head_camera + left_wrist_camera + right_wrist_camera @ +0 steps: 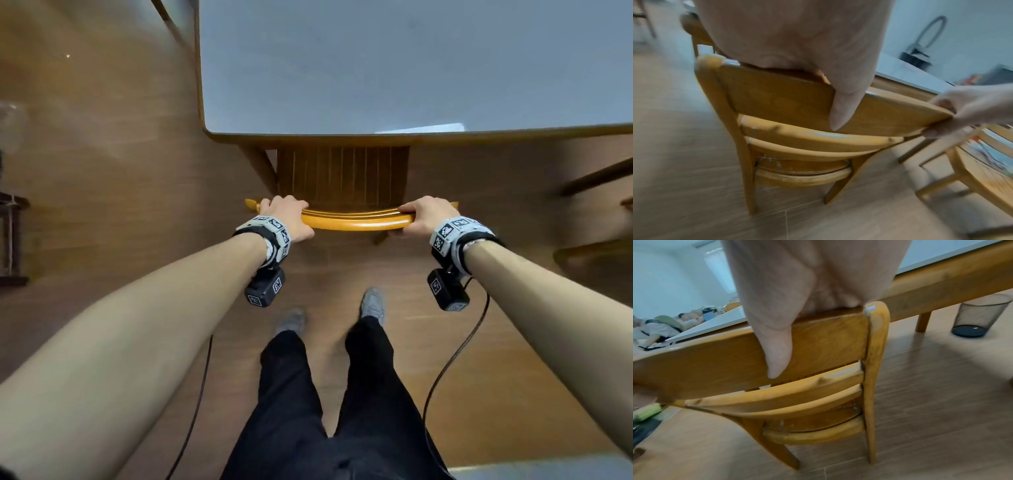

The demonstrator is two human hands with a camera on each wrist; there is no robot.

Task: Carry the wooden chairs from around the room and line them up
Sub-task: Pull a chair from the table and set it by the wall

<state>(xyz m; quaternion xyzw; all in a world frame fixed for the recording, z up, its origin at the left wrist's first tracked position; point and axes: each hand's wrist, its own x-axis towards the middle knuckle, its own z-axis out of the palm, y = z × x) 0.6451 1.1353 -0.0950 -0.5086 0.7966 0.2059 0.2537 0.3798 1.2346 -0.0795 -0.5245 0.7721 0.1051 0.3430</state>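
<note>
A wooden chair (356, 222) with a slatted seat stands in front of me, its seat partly tucked under the table (376, 68). My left hand (287, 217) grips the left end of the curved top rail, fingers over the top and thumb down its back face. My right hand (424, 214) grips the right end the same way. The left wrist view shows the chair back (777, 100) from behind, with the thumb (842, 110) lying across the rail. In the right wrist view the chair's back (828, 340) has my thumb (779, 356) pressed on it.
The grey-topped table has a wooden rim and a leg (263, 168) beside the chair. Another wooden chair (982, 170) stands to the right. A dark mesh bin (980, 315) sits on the wood floor near the table. People sit at the table's far end (657, 331).
</note>
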